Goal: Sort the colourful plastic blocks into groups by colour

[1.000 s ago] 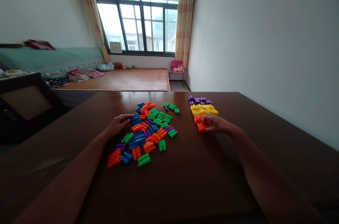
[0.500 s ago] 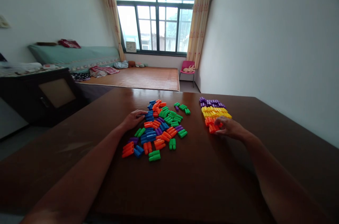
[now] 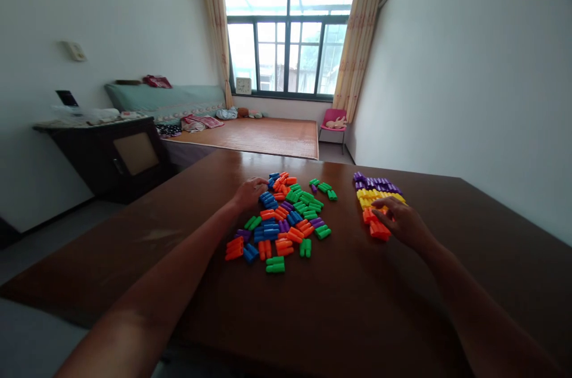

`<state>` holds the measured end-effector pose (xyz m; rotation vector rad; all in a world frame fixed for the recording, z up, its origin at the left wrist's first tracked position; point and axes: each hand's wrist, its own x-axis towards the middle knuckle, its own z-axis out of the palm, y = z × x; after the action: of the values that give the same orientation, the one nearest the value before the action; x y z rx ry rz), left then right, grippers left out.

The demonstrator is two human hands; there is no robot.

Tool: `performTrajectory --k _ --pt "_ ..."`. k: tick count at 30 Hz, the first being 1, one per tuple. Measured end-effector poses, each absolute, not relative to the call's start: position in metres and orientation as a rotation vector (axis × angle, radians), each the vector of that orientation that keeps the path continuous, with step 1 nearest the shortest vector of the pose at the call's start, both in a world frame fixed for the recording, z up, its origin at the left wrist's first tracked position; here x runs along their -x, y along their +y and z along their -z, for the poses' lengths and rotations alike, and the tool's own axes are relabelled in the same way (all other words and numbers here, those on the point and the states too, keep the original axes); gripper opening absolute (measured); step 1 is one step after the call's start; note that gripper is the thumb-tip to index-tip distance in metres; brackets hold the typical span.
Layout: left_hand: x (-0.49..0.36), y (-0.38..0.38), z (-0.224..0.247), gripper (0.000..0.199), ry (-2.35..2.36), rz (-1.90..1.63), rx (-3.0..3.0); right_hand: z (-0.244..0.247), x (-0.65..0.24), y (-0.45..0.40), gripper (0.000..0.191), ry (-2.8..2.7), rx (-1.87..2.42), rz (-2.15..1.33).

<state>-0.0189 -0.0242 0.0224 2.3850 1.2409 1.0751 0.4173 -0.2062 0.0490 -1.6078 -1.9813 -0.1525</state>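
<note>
On the brown table (image 3: 330, 300) lies a loose pile of blue, orange, green and purple plastic pieces (image 3: 305, 199). My left hand (image 3: 251, 193) rests at the pile's far left edge, fingertips by the blue pieces (image 3: 268, 200); whether it grips one is hidden. Over on the right, purple pieces (image 3: 379, 183), yellow pieces (image 3: 366, 194) and orange pieces (image 3: 379, 231) form rows, purple farthest away. My right hand (image 3: 397, 216) hovers at the orange row with thumb and fingers apart, holding nothing visible.
Beyond the table stand a low bed (image 3: 268, 135) with cloths on it and a pink chair (image 3: 335, 118) bearing a soft toy. A dark cabinet (image 3: 102, 157) is at the left. A window with curtains is at the back.
The camera view has shifted left, so everything appears farther right. My right hand has opened and lifted off the orange pieces. My left hand has moved slightly farther along the pile's edge.
</note>
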Motion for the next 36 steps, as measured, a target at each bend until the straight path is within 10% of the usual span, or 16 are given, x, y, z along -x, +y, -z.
performTrajectory --k 11,16,28,36 --pt "-0.044 0.001 -0.044 0.033 1.09 -0.506 -2.729 -0.043 -0.406 -0.206 0.026 -2.023 1.602 0.076" --pt "-0.04 0.005 -0.044 0.016 1.258 -0.657 -2.488 -0.043 -0.407 -0.205 0.025 -2.045 1.605 0.044" --pt "-0.125 -0.11 -0.049 0.044 0.717 -0.712 -1.701 -0.039 -0.344 -0.209 0.058 -2.021 1.183 -0.208" --pt "-0.125 -0.088 -0.061 0.035 1.055 -0.701 -2.218 -0.045 -0.373 -0.202 0.05 -1.876 1.329 -0.119"
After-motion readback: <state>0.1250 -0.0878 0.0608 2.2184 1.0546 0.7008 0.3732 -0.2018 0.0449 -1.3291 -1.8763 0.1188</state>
